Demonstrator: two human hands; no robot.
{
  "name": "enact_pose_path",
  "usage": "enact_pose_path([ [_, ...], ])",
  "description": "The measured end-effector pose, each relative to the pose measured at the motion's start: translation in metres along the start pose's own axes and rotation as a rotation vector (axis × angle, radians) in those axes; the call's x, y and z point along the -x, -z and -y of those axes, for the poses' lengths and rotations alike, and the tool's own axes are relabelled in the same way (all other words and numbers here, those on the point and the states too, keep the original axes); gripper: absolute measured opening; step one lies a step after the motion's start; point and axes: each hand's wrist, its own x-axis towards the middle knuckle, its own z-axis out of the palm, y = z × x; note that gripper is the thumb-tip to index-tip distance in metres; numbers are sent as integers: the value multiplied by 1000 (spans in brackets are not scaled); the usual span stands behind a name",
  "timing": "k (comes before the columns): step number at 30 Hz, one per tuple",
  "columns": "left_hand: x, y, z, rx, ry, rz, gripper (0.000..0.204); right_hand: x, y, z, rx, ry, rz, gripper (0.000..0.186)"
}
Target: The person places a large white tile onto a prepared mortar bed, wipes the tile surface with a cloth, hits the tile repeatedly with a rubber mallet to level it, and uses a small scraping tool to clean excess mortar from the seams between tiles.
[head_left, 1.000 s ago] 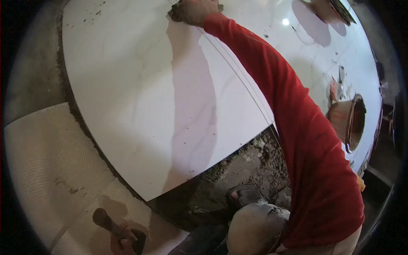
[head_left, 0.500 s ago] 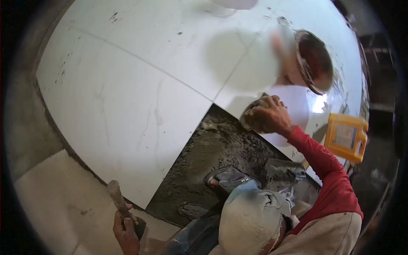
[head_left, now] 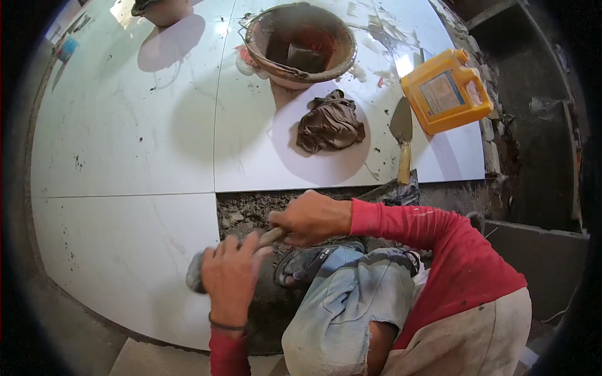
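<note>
My right hand (head_left: 310,216) is closed around the wooden handle (head_left: 273,235) of a mallet with a rounded grey head (head_left: 195,273). At that head is my left hand (head_left: 229,276), fingers curved loosely over the tool and partly blurred. Both hands are over a square of rough grey mortar (head_left: 238,207) bordered by white tiles (head_left: 119,250). Beyond them a crumpled dark brown cloth (head_left: 329,125) lies on a tile, and a trowel (head_left: 401,122) with a pale handle rests to its right. My sandalled foot (head_left: 298,269) stands on the mortar below.
A mortar-smeared bucket (head_left: 301,47) stands at the back, another container (head_left: 163,9) behind to the left. A yellow jug (head_left: 445,94) lies at the right beside the rubble-lined tile edge (head_left: 492,135). Dark slabs (head_left: 527,263) are at far right; a small blue item (head_left: 66,49) is at far left.
The view has swung right. The dark bundle that was under my right hand now lies released on the tile; that hand has come down onto the mallet, which my left hand has brought up rightward.
</note>
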Motion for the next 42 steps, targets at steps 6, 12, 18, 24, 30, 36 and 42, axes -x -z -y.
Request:
enact_pose_path([
  [6,-30,4,-28,251,-170,-525,38,23,-35,-100,-22,-332,-528,33],
  [12,39,-4,-42,1773,-174,-73,73,33,-42,-165,55,-495,-837,30],
  [18,78,-54,-70,2061,-440,-44,102,16,-23,-179,269,-359,-1052,39],
  [24,76,-45,-64,2059,-548,235,125,22,-21,-247,198,-362,-793,65],
  [30,79,-44,-39,1896,-370,263,73,-9,80,-132,379,-432,-256,33],
  [36,78,-33,-20,1472,-73,230,53,-252,141,-84,-234,40,-785,27],
  [42,73,-32,-14,1784,-274,-120,67,-365,254,-412,616,-1082,-1070,49],
])
